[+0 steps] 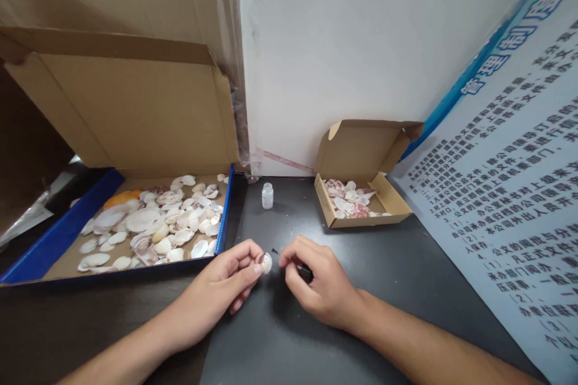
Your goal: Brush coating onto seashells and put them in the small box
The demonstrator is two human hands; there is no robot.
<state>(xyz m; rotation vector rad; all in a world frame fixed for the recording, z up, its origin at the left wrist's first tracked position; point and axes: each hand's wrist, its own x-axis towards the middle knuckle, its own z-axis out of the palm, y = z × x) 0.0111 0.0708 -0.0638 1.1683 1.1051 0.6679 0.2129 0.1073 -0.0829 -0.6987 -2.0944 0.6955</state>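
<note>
Between the thumb and fingers of my left hand (235, 273) is a small round seashell (265, 262), pale with a dark brownish patch. My right hand (318, 279) is closed around a black cap (305, 273) that has a small brush; its dark tip (274, 250) points at the shell with a slight gap between them. The stem of the brush is mostly hidden by my fingers. Beyond both hands, a small clear bottle (267, 197) with whitish contents stands upright on the dark table (361, 276), and no cap shows on it.
At the left lies a large blue-edged cardboard box (224, 210), lid raised, holding many seashells (149, 222). A smaller cardboard box (397, 207) with patterned shells (354, 207) sits at the back right. Behind is a white wall (334, 41); a printed board (510, 162) leans along the right.
</note>
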